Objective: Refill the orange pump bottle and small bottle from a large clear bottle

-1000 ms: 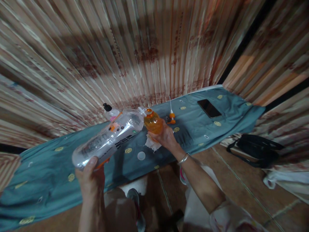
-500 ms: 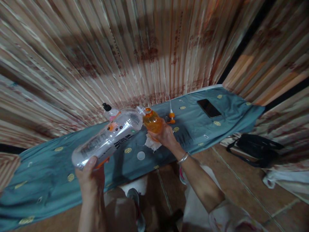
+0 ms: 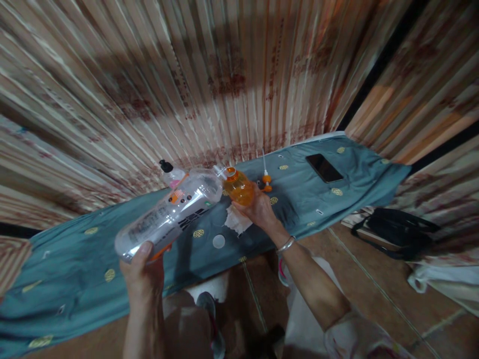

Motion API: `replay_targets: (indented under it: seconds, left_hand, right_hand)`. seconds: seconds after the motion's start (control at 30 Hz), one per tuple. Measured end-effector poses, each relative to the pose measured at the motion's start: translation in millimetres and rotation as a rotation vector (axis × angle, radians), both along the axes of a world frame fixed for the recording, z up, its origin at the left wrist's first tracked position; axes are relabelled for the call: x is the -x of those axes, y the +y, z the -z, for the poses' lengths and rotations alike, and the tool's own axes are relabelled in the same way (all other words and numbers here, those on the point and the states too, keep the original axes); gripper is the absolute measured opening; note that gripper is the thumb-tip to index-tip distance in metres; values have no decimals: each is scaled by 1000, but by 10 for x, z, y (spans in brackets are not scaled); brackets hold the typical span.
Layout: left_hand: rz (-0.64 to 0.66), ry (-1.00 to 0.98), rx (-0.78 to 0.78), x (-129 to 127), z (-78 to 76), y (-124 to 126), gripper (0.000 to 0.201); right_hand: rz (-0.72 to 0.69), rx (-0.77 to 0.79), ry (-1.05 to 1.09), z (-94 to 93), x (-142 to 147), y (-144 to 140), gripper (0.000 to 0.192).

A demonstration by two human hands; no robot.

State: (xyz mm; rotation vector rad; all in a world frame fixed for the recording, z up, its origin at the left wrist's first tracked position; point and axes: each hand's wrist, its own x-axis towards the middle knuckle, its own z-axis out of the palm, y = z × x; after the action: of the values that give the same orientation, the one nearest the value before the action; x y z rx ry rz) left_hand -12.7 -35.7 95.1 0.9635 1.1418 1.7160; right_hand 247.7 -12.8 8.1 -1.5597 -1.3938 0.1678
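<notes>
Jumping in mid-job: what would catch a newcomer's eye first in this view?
The large clear plastic bottle, tilted almost flat in the left hand, its mouth meeting the small orange bottle gripped by the right hand at centre. Both hang over a teal cloth-covered table, where a crumpled white tissue lies under the right hand and a black phone sits far right.

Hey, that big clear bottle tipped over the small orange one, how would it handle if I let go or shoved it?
The big clear bottle looks nearly empty, so probably light for its size. Its round body would likely roll on the blue cloth. The left hand holds only its base, so the long body may swing; its thin plastic likely flexes rather than breaks.
</notes>
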Motion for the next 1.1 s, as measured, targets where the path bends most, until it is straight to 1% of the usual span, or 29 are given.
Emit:
replay_targets:
  seconds: [0.13, 0.33, 0.53, 0.67, 0.8, 0.97, 1.1]
  left_hand:
    - [2, 5, 4, 20, 5, -4, 47]
    - [13, 35, -23, 14, -11, -10, 56]
    - [32, 55, -9, 20, -28, -29, 49]
    - [7, 58, -19, 58, 1, -23, 49]
    - [38, 83, -21, 75, -2, -29, 42]
    - [11, 88, -28, 39, -46, -40, 52]
    - [11, 73, -11, 37, -59, -47, 48]
  right_hand:
    - [17, -22, -33, 45, 7, 9, 78]
    - [15, -37, -47, 79, -1, 17, 78]
    - [-15, -22, -32, 64, -10, 5, 76]
    - [-30, -21, -41, 61, -3, 2, 77]
    - [-25, -18, -69, 58, 4, 0, 81]
    - [-27, -4, -57, 37, -5, -10, 77]
    - [-33, -1, -42, 34, -7, -12, 76]
